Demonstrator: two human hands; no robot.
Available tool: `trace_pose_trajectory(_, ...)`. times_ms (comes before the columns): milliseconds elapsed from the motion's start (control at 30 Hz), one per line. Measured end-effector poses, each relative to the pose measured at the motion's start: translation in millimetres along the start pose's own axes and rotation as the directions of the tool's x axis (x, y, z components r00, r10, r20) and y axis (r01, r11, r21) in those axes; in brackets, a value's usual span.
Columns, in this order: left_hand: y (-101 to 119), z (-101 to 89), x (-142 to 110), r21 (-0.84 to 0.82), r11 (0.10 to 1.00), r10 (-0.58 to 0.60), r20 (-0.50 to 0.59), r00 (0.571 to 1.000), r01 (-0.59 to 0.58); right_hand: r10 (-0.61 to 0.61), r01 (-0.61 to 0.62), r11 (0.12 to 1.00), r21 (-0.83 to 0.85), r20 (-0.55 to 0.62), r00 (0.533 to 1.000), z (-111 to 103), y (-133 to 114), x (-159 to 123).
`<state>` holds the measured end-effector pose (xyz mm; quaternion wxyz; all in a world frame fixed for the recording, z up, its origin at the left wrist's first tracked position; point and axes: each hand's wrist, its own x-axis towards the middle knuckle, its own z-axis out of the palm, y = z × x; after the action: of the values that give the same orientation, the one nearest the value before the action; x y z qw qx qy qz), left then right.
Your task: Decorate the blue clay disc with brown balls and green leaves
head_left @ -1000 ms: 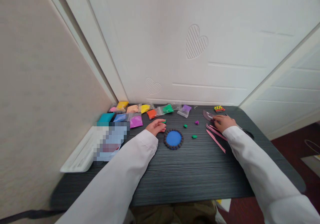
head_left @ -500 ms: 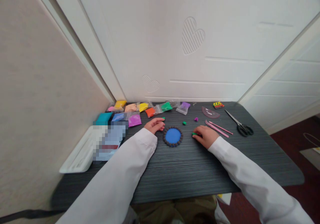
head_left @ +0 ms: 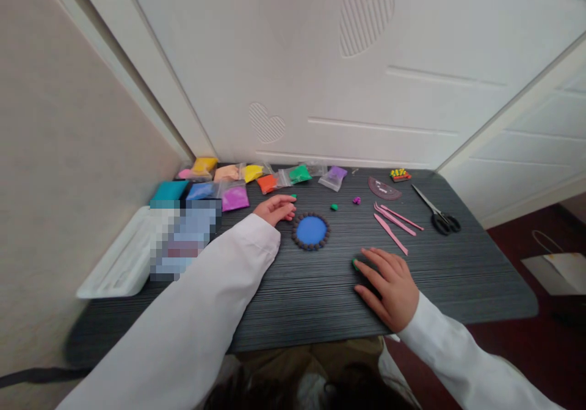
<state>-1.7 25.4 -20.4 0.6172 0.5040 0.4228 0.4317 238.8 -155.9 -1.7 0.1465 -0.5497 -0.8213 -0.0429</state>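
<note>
My right hand (head_left: 389, 285) lies low over the table's right half with its fingers spread. Its index fingertip touches a small green clay piece (head_left: 355, 264). My left hand (head_left: 277, 208) rests beside a blue clay disc (head_left: 311, 230) edged with dark brown clay balls; its fingers are loosely bent and apart. Another green bit (head_left: 293, 196) shows just beyond the left fingertips, and whether they touch it I cannot tell. A third green piece (head_left: 334, 207) and a purple clay lump (head_left: 356, 201) lie behind the disc, to its right.
Pink modelling tools (head_left: 391, 234), scissors (head_left: 442, 219), a clear protractor (head_left: 383, 188) and a small yellow-and-red item (head_left: 400, 175) lie on the right. Bagged coloured clay, such as a green packet (head_left: 300, 174), lines the back. A white tray (head_left: 114, 257) stands at left.
My right hand left the protractor and tools, reached a green piece right of the disc, and has brought it nearer me, its fingers now spread. The left hand stays beside the disc.
</note>
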Motion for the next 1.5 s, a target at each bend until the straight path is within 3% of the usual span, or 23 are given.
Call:
trace_pose_trajectory(200,1,1.0,-1,0.005,1.0,0.01,-0.005,1.0,-0.01,0.021,-0.02,1.0,-0.004,0.062,0.998,-7,-2,-6)
trace_pose_trajectory(400,1,0.5,-1,0.006,1.0,0.021,0.007,1.0,-0.021,0.081,-0.076,0.988,0.133,-0.027,0.996,10,6,6)
trace_pose_trajectory(633,2,-0.9,-1,-0.019,1.0,0.021,0.025,0.999,-0.021,0.032,-0.021,0.988,0.155,-0.069,0.997,21,10,17)
trace_pose_trajectory(833,1,-0.6,-1,-0.032,0.999,0.041,0.027,0.999,-0.04,0.015,-0.011,0.998,-0.057,0.081,0.997,13,5,11)
trace_pose_trajectory(1000,0,-0.9,-1,-0.043,0.998,0.04,0.031,0.999,-0.038,-0.064,0.087,0.993,-0.081,0.252,0.966,-3,-1,7)
trace_pose_trajectory(1167,0,-1.2,0,-0.049,0.998,0.046,0.029,0.999,-0.044,-0.009,0.042,0.991,-0.126,0.25,0.968,-4,4,9)
trace_pose_trajectory(1300,-1,-1.5,0,-0.05,0.998,0.044,0.031,0.999,-0.042,-0.105,0.135,0.987,-0.089,0.29,0.951,-6,0,10)
trace_pose_trajectory(1433,-1,-1.7,0,-0.058,0.997,0.046,0.027,0.999,-0.044,-0.018,0.059,0.99,-0.129,0.298,0.954,-11,-2,11)
trace_pose_trajectory(1500,-1,-1.8,0,-0.062,0.997,0.046,0.032,0.998,-0.044,-0.036,0.075,0.99,-0.119,0.299,0.954,-12,-2,11)
